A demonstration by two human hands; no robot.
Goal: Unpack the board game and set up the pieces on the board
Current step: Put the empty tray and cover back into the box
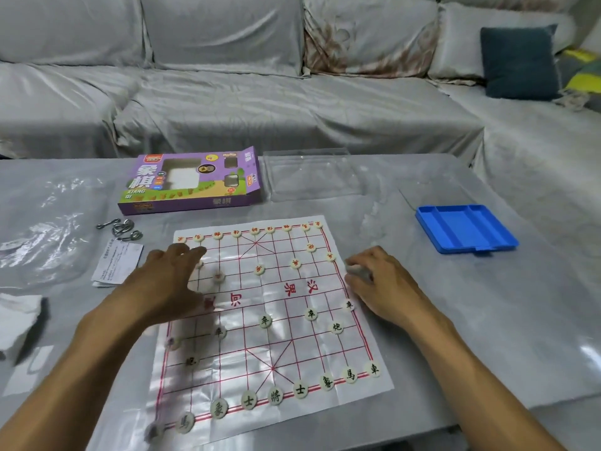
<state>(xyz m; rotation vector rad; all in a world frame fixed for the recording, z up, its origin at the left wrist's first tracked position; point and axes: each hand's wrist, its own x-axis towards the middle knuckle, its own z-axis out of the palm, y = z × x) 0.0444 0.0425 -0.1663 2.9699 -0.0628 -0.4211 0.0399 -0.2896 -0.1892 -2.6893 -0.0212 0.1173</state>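
Grey tabletop [455,320] carries the paper board [270,320], black pieces [248,400] nearest, where left hand [169,281] reaches flat-fingered over the red soldiers' row and right hand [377,284] pinches something pale, likely placed next; beyond, box [192,182].

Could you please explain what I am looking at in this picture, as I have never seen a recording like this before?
There is no machine here. One camera worn on a person's head looks down at their two bare hands. On the grey table lies a paper game board with round pieces, red-lettered along the far rows and black-lettered along the near ones. The left hand reaches over the board's far left part, fingers fairly straight. The right hand sits at the board's right edge, its fingers seemingly curled round a pale piece, though blur hides detail. Behind lie the purple game box, a clear lid and a blue tray.
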